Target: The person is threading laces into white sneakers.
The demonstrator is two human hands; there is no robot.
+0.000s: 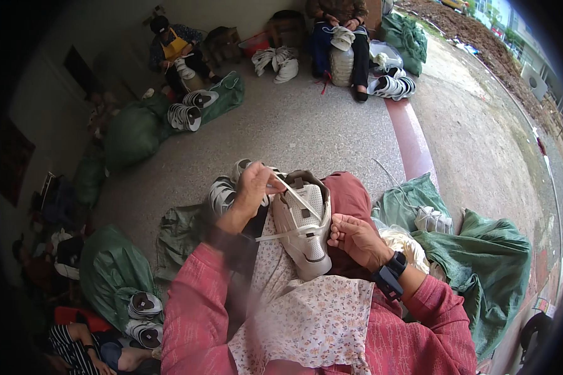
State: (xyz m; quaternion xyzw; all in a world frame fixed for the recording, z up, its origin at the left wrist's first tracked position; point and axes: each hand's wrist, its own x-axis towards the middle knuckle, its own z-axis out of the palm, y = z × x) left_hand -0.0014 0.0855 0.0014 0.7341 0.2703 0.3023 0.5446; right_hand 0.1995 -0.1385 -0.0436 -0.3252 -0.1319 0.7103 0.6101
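A white sneaker upper (302,240) rests on my lap with its toe toward me and its dark-lined opening away from me. My left hand (256,186) is raised over its left side, fingers closed on a white shoelace (299,197). That lace runs slantwise down across the perforated tongue (303,211). Another length of lace crosses low over the upper and sticks out to the left. Beside the upper's right edge is my right hand (356,240), its thumb and fingers pinched together; what they hold, if anything, cannot be made out.
Stacked shoe uppers (223,195) stand left of my lap. Green sacks (481,262) lie at my right, with a bundle of white laces (403,245) against them. Another green sack (116,262) sits at left. Two people (343,37) (175,47) handle shoes across the speckled floor (306,119).
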